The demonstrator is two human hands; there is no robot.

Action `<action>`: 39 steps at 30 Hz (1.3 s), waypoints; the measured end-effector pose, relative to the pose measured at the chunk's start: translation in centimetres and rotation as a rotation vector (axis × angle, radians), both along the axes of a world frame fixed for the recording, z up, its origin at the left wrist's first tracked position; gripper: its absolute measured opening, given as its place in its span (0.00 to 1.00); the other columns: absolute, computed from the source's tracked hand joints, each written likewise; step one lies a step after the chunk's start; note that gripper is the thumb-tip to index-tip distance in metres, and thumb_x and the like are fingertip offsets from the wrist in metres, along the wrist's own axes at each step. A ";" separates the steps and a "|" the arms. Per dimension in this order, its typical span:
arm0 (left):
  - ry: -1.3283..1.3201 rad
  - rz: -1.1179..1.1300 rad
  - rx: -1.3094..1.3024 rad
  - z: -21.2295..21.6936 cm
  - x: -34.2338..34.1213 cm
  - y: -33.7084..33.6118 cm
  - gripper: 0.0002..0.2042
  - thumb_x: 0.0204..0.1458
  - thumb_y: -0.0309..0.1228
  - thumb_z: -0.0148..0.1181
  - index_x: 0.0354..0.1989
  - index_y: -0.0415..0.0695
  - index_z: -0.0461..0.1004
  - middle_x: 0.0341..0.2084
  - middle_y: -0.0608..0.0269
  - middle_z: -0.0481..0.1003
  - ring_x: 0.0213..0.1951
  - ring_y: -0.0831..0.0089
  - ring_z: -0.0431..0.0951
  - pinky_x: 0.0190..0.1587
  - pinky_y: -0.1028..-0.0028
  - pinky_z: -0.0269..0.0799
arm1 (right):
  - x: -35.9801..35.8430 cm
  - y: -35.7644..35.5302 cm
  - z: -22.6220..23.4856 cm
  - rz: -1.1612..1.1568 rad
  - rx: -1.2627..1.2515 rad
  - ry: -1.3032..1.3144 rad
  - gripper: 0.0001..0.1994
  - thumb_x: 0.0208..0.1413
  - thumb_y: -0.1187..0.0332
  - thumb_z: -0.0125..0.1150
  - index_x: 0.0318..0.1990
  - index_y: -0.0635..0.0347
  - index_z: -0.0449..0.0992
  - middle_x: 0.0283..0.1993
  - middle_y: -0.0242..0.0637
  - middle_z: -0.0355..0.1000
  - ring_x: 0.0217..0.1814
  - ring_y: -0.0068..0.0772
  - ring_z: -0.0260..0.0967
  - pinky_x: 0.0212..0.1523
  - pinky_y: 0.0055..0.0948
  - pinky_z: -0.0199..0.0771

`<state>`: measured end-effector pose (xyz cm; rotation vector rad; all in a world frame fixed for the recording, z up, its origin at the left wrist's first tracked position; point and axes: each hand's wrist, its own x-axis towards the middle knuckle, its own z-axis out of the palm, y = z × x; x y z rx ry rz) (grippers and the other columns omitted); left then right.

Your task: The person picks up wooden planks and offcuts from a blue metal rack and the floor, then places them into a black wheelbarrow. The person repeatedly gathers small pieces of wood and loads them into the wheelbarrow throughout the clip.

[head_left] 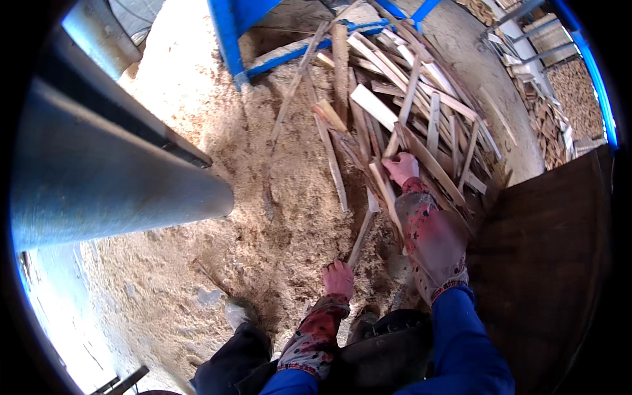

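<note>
A loose heap of thin wooden strips point(434, 125) lies ahead and to the right, its pieces crossing at many angles. My right hand point(401, 168) reaches into the near side of the heap, its fingers closed around the end of a wooden strip point(393, 143). Lower down and nearer my body, my left hand point(338, 280) is low over the sawdust with curled fingers. A narrow wooden strip point(361, 239) runs from its thumb side up toward the heap, and the hand seems closed on its near end. Patterned sleeve covers wrap both forearms.
Sawdust point(250, 243) covers the ground around my boots point(240, 313). At left juts a large metal pipe point(125, 178). A blue metal frame point(283, 58) stands behind the heap. Close on the right is a dark brown panel point(546, 263); stacked wood point(576, 95) shows beyond it.
</note>
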<state>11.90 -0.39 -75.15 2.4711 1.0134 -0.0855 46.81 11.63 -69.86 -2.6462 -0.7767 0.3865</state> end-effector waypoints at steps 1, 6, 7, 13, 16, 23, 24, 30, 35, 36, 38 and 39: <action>0.027 0.005 -0.069 -0.1 0.0 0.2 0.12 0.46 0.28 0.56 0.39 0.38 0.72 0.37 0.54 0.70 0.37 0.59 0.73 0.42 0.59 0.65 | -1.8 0.0 1.5 0.008 0.068 0.137 0.23 0.42 0.48 0.67 0.30 0.64 0.80 0.36 0.52 0.77 0.43 0.52 0.76 0.45 0.43 0.75; 0.005 0.110 -0.102 0.0 -0.6 -0.2 0.09 0.47 0.28 0.56 0.37 0.41 0.70 0.37 0.53 0.68 0.41 0.55 0.70 0.47 0.56 0.63 | -9.4 -5.8 8.5 0.114 -0.093 0.470 0.20 0.45 0.55 0.69 0.31 0.67 0.78 0.23 0.45 0.75 0.26 0.31 0.75 0.33 0.31 0.76; 0.010 0.134 -0.108 0.2 -0.3 -0.2 0.09 0.47 0.30 0.57 0.36 0.41 0.70 0.37 0.54 0.68 0.43 0.55 0.70 0.48 0.56 0.63 | -9.4 -8.2 8.1 0.152 -0.066 0.475 0.19 0.45 0.56 0.70 0.32 0.68 0.78 0.24 0.44 0.75 0.26 0.31 0.75 0.33 0.31 0.76; 0.037 0.119 -0.153 0.2 -0.3 -0.1 0.17 0.39 0.33 0.67 0.36 0.42 0.69 0.38 0.54 0.66 0.44 0.56 0.70 0.46 0.56 0.64 | -0.2 -12.9 6.1 0.125 0.003 -0.369 0.33 0.42 0.57 0.74 0.54 0.63 0.67 0.57 0.52 0.63 0.57 0.54 0.66 0.55 0.47 0.68; -0.012 0.064 -0.122 0.6 0.1 0.5 0.15 0.40 0.32 0.66 0.35 0.42 0.69 0.37 0.54 0.66 0.41 0.55 0.71 0.43 0.55 0.64 | 5.6 -14.0 3.7 0.093 -0.198 -0.454 0.42 0.36 0.53 0.76 0.58 0.60 0.62 0.58 0.51 0.62 0.57 0.55 0.66 0.58 0.53 0.64; 0.020 0.122 -0.081 -0.5 0.7 0.7 0.15 0.38 0.30 0.64 0.34 0.41 0.68 0.35 0.54 0.67 0.39 0.54 0.71 0.42 0.56 0.66 | 1.4 -12.9 2.7 0.089 -0.547 -0.144 0.38 0.34 0.58 0.72 0.57 0.59 0.63 0.52 0.49 0.65 0.56 0.55 0.67 0.56 0.54 0.64; 0.026 0.143 -0.086 0.0 0.7 0.8 0.15 0.38 0.30 0.64 0.35 0.41 0.67 0.35 0.54 0.67 0.39 0.54 0.71 0.42 0.56 0.66 | 0.5 -13.3 2.8 0.092 -0.500 -0.093 0.37 0.35 0.58 0.72 0.55 0.59 0.64 0.52 0.49 0.66 0.55 0.55 0.67 0.56 0.51 0.65; 0.013 0.458 -0.583 2.4 0.8 1.4 0.18 0.42 0.32 0.64 0.38 0.40 0.64 0.38 0.42 0.71 0.37 0.40 0.76 0.40 0.50 0.70 | -2.2 -16.5 1.2 0.201 0.030 -0.309 0.32 0.38 0.60 0.71 0.53 0.63 0.68 0.49 0.50 0.65 0.50 0.53 0.67 0.53 0.42 0.69; -0.087 0.436 -0.721 3.5 -0.6 1.9 0.29 0.42 0.41 0.67 0.49 0.38 0.67 0.35 0.38 0.77 0.41 0.43 0.78 0.43 0.54 0.74 | 1.1 -15.8 0.7 -0.072 0.205 0.213 0.42 0.44 0.51 0.73 0.62 0.70 0.63 0.51 0.49 0.67 0.55 0.44 0.66 0.56 0.38 0.67; -0.104 0.438 -0.757 3.9 -0.8 1.9 0.28 0.41 0.42 0.67 0.48 0.38 0.68 0.34 0.38 0.77 0.40 0.43 0.78 0.43 0.54 0.74 | 2.7 -16.3 -0.4 -0.093 0.200 0.154 0.42 0.44 0.51 0.73 0.61 0.71 0.63 0.51 0.50 0.68 0.56 0.43 0.66 0.55 0.37 0.68; -0.140 0.444 -0.825 4.9 -1.6 2.4 0.27 0.41 0.44 0.68 0.46 0.38 0.70 0.33 0.38 0.77 0.39 0.43 0.78 0.41 0.55 0.74 | 5.8 -17.5 -4.2 -0.129 0.191 0.036 0.42 0.45 0.51 0.72 0.60 0.74 0.64 0.52 0.52 0.69 0.56 0.40 0.67 0.54 0.35 0.69; -0.149 0.460 -0.788 4.7 -2.7 2.7 0.27 0.40 0.45 0.70 0.42 0.37 0.72 0.30 0.40 0.78 0.36 0.45 0.80 0.38 0.57 0.75 | 5.5 -16.1 -4.3 -0.136 0.078 0.029 0.38 0.46 0.50 0.71 0.56 0.74 0.67 0.49 0.51 0.72 0.52 0.36 0.71 0.52 0.32 0.70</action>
